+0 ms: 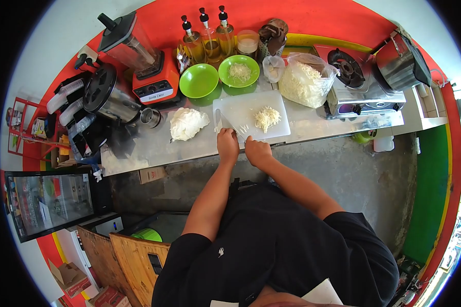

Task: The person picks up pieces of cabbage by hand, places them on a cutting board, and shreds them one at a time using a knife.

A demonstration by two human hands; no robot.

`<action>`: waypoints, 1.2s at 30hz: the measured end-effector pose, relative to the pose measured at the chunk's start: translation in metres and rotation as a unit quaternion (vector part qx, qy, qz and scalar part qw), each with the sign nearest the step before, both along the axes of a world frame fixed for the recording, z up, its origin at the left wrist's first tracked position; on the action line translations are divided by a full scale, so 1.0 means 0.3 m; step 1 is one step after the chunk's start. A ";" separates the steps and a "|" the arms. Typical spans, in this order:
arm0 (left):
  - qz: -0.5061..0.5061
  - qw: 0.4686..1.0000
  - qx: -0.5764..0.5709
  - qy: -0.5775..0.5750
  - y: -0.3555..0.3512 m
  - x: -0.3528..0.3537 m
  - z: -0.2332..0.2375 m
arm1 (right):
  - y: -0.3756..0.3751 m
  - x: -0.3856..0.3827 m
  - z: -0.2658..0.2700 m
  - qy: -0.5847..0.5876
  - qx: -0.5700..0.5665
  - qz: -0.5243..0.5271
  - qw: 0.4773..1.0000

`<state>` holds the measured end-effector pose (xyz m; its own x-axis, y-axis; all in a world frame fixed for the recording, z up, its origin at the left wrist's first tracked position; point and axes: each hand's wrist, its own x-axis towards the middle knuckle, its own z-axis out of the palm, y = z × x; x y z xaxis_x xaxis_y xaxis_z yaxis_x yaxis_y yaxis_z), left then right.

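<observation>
My right hand (258,152) is closed around the handle of a kitchen knife (232,122), its blade angled to the upper left over the white cutting board (241,103). At the board's near left edge, my left hand (227,144) has its fingers curled onto a small pale piece (218,126) that looks like cabbage. Thin shreds (243,129) lie beside the blade. On the board's right half sits a heap of pale shreds (267,118). Left of the board rests a large white chunk of cabbage (188,124), apart from both hands.
Behind the board stand two green bowls (195,91) (239,88), the right one holding shreds. A plastic bag of shreds (306,84) leans near the gas stove (366,105). A red blender (156,84), metal cup (149,117) and bottles (193,46) line the steel counter (164,154).
</observation>
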<state>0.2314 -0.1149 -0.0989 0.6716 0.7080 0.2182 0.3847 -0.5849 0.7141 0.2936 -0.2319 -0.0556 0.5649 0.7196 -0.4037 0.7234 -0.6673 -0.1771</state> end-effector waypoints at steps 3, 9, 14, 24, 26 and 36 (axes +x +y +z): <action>0.008 1.000 0.010 -0.003 -0.004 0.002 -0.004 | -0.002 -0.027 -0.006 0.031 -0.002 -0.039 0.999; -0.021 0.999 0.004 0.034 0.005 -0.008 -0.016 | 0.016 0.004 -0.010 0.006 0.028 -0.014 0.999; -0.031 0.999 0.010 0.028 0.001 -0.013 -0.014 | 0.004 -0.030 0.010 0.030 0.006 -0.038 0.999; -0.052 0.998 0.042 0.020 -0.031 -0.053 -0.006 | -0.034 -0.022 -0.045 0.053 0.048 -0.098 0.993; -0.041 0.998 0.044 0.010 -0.034 -0.054 -0.001 | -0.061 -0.004 -0.027 0.061 0.045 -0.105 0.992; -0.029 0.999 0.023 0.010 -0.034 0.017 -0.015 | -0.136 0.023 -0.001 0.024 0.056 -0.122 0.991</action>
